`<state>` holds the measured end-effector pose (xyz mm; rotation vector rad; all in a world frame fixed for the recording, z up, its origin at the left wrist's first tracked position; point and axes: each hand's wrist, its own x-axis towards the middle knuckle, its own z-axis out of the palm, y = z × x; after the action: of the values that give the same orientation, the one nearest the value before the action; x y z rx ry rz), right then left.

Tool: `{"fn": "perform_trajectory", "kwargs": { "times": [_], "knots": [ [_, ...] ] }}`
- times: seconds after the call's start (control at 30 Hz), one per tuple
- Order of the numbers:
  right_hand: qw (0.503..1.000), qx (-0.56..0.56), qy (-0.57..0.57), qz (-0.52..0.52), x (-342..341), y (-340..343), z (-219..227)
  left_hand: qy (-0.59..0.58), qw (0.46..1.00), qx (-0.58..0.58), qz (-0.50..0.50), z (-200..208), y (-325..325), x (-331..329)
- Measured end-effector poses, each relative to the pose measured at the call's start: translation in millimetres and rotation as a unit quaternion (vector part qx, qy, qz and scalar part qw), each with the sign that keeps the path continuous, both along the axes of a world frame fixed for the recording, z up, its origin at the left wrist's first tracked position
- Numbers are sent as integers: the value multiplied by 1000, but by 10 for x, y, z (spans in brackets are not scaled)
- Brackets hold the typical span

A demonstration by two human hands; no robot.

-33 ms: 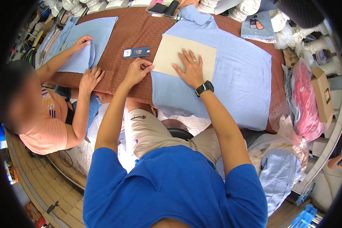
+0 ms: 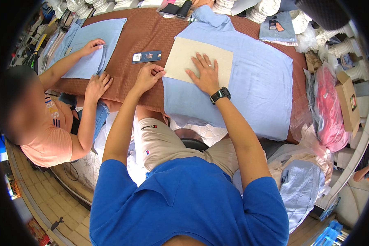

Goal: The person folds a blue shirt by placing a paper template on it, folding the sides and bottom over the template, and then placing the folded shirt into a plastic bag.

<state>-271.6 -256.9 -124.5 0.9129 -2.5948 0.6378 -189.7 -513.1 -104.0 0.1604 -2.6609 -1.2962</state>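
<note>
A light blue shirt (image 2: 258, 90) lies spread face down or flat on the table, its collar end away from me. On its left part rests a beige cardboard sheet (image 2: 180, 57). My right hand (image 2: 206, 74) lies flat on the cardboard with fingers spread, a ring on one finger and a black watch on the wrist. My left hand (image 2: 149, 76) is closed in a pinch at the shirt's left edge, beside the cardboard's lower left corner. The fingertips hide exactly how much cloth is between them. A dark blue hang tag (image 2: 146, 56) lies just beyond my left hand.
At the left, a co-worker's hands (image 2: 97, 85) handle another light blue garment (image 2: 104, 30). The table has a brown cover (image 2: 141, 24). Bagged folded clothes (image 2: 285, 30), a red bagged garment (image 2: 331, 108), an open carton (image 2: 348, 104) and white balusters (image 2: 223, 6) border the right and far sides.
The co-worker's far hand has shifted slightly to the right with the cloth flap. My own hands have hardly moved.
</note>
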Motion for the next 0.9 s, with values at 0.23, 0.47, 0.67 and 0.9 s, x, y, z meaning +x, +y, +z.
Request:
{"fn": "perform_trajectory", "kwargs": {
  "times": [0.23, 0.47, 0.67, 0.9],
  "knots": [
    [1000, -2, -2, -2, 16, 9, 12, 1, 1000, -6, 14, -3, 38, -5],
    [1000, -8, -9, -2, 21, 4, 11, 11, 999, -18, 40, -28, 91, -25],
    [1000, -11, -9, -2, 17, 13, 6, 4, 998, -25, 53, -44, 115, -50],
    [1000, -11, -9, -3, 15, 14, 10, 6, 998, -24, 57, -52, 133, -59]
  ]
}}
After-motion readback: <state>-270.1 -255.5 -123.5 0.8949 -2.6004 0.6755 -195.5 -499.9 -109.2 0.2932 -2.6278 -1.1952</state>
